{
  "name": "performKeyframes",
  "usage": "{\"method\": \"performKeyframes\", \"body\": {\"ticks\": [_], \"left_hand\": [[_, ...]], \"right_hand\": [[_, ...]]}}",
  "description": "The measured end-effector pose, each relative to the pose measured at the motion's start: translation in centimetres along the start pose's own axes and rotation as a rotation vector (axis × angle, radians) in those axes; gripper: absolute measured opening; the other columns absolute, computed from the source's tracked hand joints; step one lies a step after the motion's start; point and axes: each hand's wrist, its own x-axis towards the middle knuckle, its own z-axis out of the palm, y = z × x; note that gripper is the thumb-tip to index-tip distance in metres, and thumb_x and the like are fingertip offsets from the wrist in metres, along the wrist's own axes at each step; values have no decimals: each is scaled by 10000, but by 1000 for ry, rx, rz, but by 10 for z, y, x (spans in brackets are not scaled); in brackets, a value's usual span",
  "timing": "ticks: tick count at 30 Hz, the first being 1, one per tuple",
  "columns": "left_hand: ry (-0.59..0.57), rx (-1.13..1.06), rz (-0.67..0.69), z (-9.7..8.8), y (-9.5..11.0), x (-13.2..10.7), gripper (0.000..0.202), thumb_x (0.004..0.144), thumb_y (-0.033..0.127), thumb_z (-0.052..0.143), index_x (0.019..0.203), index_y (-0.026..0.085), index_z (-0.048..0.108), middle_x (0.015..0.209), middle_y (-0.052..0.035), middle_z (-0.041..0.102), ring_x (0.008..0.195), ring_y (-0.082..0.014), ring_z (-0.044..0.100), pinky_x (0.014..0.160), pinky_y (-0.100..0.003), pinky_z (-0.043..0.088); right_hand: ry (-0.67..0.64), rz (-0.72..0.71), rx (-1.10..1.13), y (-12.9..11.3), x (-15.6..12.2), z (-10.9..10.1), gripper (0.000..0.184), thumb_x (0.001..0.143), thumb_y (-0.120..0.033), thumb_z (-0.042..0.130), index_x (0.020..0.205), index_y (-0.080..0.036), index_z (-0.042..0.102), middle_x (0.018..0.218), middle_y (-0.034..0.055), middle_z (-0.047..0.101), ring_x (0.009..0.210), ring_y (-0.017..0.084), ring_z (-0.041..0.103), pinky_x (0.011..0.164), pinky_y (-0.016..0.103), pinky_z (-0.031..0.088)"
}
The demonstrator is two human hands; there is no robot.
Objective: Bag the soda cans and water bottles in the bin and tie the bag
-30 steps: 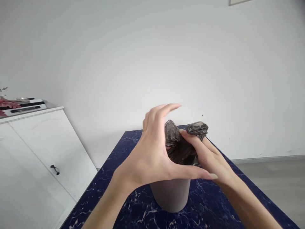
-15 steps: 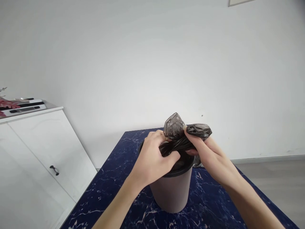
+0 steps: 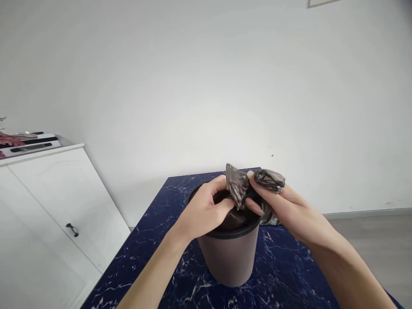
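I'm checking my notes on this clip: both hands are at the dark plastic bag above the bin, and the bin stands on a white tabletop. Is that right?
Not quite: the tabletop is dark blue with pale veins, as the head view shows. Both hands are at the dark plastic bag above the bin.

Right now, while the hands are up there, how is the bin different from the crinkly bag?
The bin is smooth and keeps its round shape; the bag is thin and crumpled.
The bin stands upright on the table; the bag's bunched part is pinched up by the right hand.
The bin's side is solid; the bag looks partly see-through.
Both have dark colouring.
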Motion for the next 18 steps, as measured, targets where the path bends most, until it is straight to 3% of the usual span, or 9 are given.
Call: {"method": "performKeyframes", "body": {"ticks": [3, 6, 8, 13, 18], "left_hand": [[-7, -66, -51, -5, 0, 1, 133, 948, 191, 623, 905, 235, 741, 1074, -72, 776, 1045, -268, 702, 972, -436, 569], [25, -92, -122, -7, -1, 1, 116, 953, 242, 623, 865, 222, 696, 914, -36, 736, 863, -209, 688, 828, -357, 566], [46, -64, -123, -8, -2, 0, 126, 951, 231, 608, 836, 224, 658, 840, 1, 685, 792, -170, 641, 751, -297, 522], [144, 107, -87, -9, -1, -2, 134, 953, 216, 574, 833, 231, 630, 778, 33, 594, 732, -154, 544, 670, -272, 434], [207, 187, -63, -9, 0, -5, 127, 937, 213, 607, 814, 226, 637, 778, 27, 616, 761, -167, 570, 714, -284, 449]], "right_hand": [[-105, -80, -155, -4, 0, -7, 417, 1138, -411, 434, 784, -242, 574, 781, 3, 558, 741, 172, 490, 702, 317, 396], [-144, -174, -307, -4, 1, -12, 273, 1096, -202, 431, 919, -266, 629, 883, 2, 647, 778, 176, 545, 693, 317, 403], [-140, -301, -458, -2, 2, -16, 287, 1028, -86, 445, 1034, -282, 654, 1016, 17, 698, 898, 200, 606, 763, 334, 444], [16, -588, -938, 9, 7, -18, 478, 927, 64, 432, 1205, -236, 680, 1132, 67, 774, 1035, 271, 652, 902, 449, 477], [160, -657, -1098, 21, 14, -12, 476, 915, 88, 444, 1181, -197, 717, 1140, 68, 807, 970, 267, 679, 845, 438, 513]]}}
